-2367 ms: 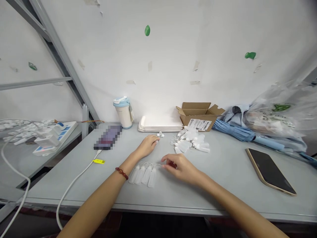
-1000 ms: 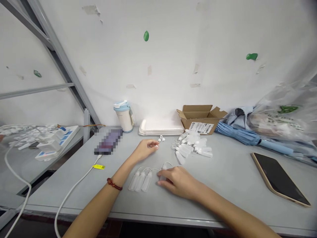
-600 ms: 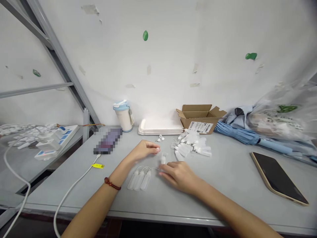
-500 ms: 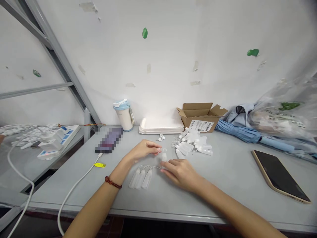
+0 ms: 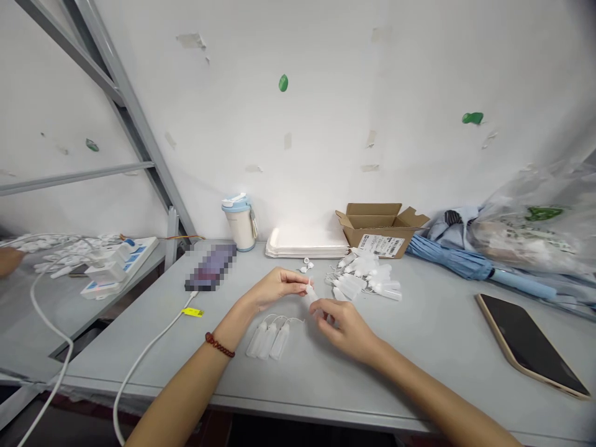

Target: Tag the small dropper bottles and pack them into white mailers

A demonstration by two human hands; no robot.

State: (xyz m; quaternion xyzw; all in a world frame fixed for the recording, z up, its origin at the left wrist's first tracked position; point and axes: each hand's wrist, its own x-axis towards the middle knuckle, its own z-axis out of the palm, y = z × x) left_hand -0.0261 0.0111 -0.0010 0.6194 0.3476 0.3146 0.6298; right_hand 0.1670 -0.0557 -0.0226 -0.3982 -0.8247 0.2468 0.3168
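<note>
A small translucent dropper bottle (image 5: 310, 294) is tilted between my two hands above the table. My left hand (image 5: 278, 288) pinches it at its top end, thumb and forefinger closed. The curled fingers of my right hand (image 5: 345, 325) are closed around its lower end, which they partly hide. Just in front of my hands, three similar bottles (image 5: 267, 341) lie side by side, with thin white strips looping from their tops. Beyond my fingers are a few small white caps (image 5: 306, 266). A heap of more bottles (image 5: 361, 278) lies to the right.
Behind stand a tumbler (image 5: 240, 225), a stack of white trays (image 5: 310, 241) and an opened cardboard box (image 5: 375, 230). To the right lie a blue umbrella (image 5: 447, 257) and a phone (image 5: 531, 344). A cabled phone (image 5: 210, 267) is at left. Another person's hand (image 5: 10, 261) shows at far left.
The bottle has gone from upright to tilted, and my left fingers have closed on its top. My right fingers have shifted lower on it. The whole view has moved slightly.
</note>
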